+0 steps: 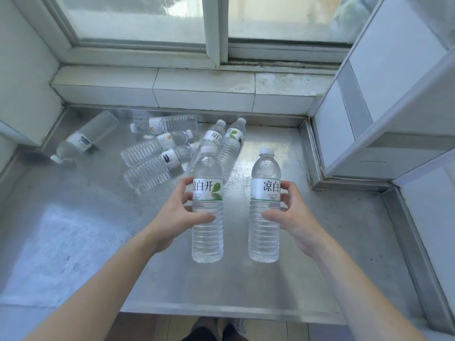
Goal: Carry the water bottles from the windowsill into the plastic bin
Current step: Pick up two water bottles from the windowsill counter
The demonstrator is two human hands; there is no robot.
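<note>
My left hand (175, 212) grips one clear water bottle (207, 232) with a white cap and a green-leaf label, held upright above the metal windowsill (73, 230). My right hand (290, 215) grips a second matching bottle (264, 232), also upright, a short gap to the right of the first. Several more bottles lie on their sides farther back on the sill: a pair with leaf labels (231, 141), a cluster of ribbed ones (157, 156), and one apart at the left (83, 139). The plastic bin is not in view.
A sliding window (216, 25) and a tiled ledge (172, 92) close off the back. White walls stand at the left (22, 77) and a stepped white structure at the right (384, 114). The sill's front edge (221, 313) is near me, with the floor below.
</note>
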